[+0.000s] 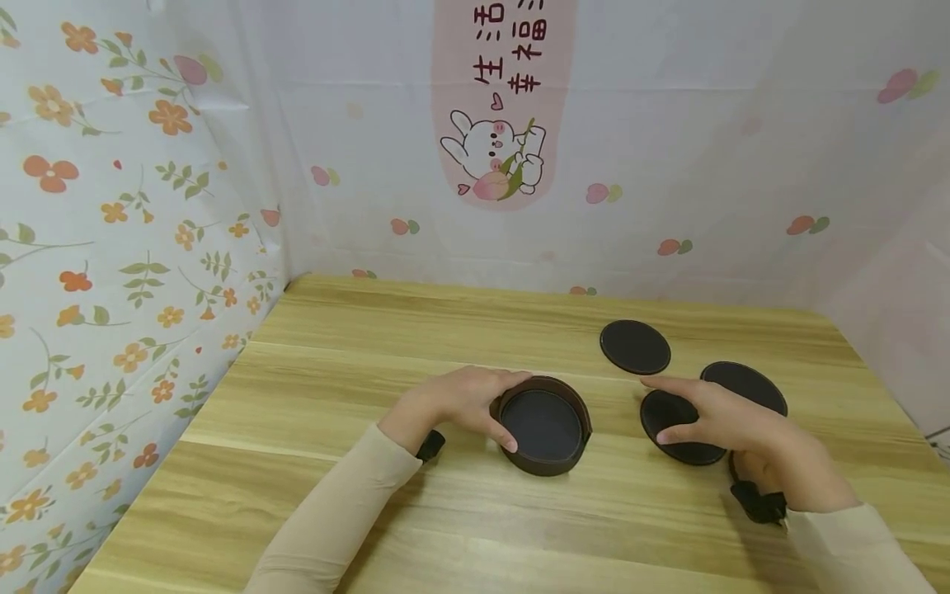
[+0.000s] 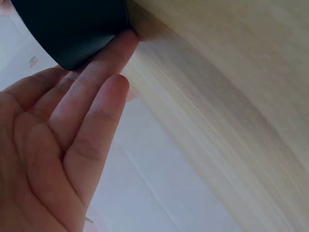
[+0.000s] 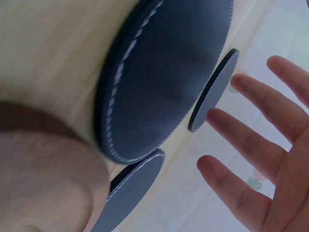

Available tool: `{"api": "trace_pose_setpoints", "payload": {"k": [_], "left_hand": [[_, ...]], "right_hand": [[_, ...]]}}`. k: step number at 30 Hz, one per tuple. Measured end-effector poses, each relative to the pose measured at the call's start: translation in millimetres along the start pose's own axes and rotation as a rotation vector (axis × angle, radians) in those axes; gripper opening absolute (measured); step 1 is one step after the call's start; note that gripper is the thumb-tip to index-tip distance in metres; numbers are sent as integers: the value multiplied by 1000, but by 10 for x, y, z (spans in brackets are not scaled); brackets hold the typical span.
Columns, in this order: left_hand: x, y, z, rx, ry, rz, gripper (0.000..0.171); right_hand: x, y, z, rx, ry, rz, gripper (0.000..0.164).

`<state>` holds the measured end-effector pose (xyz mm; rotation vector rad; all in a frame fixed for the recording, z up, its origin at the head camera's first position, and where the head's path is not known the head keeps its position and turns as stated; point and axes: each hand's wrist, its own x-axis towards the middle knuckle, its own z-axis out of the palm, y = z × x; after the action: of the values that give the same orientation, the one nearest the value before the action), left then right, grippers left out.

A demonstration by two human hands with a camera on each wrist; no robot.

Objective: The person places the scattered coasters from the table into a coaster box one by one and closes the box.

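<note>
A round, dark coaster holder (image 1: 545, 470) with a low wall sits mid-table; a black disc (image 1: 540, 425) with a stitched edge lies inside. My left hand (image 1: 471, 400) holds the holder's left side, thumb at the near rim. In the left wrist view, fingers (image 2: 113, 53) touch its dark outer wall (image 2: 77, 29). Over a black round coaster (image 1: 698, 453), my right hand (image 1: 731, 421) hovers with fingers spread, gripping nothing. The right wrist view shows that coaster (image 3: 164, 82) close up, with white stitching. Two more coasters (image 1: 634, 346) (image 1: 745, 386) lie farther back, one partly behind my hand.
The coasters lie on a wood-grain table (image 1: 297, 495). A flowered cloth (image 1: 148, 206) hangs along its left side, and a pale printed cloth (image 1: 668, 148) stands behind the far edge. Dark straps (image 1: 757, 502) are at both wrists.
</note>
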<state>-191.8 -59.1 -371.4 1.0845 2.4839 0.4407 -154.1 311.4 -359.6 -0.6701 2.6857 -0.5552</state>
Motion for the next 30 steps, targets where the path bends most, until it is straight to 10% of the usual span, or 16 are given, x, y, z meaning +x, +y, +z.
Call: {"api": "trace_pose_setpoints", "payload": {"k": [30], "left_hand": [[14,-2,5,-9,10,30,100]], "right_hand": [[-68,257,142,-2,-89,119,94]]}}
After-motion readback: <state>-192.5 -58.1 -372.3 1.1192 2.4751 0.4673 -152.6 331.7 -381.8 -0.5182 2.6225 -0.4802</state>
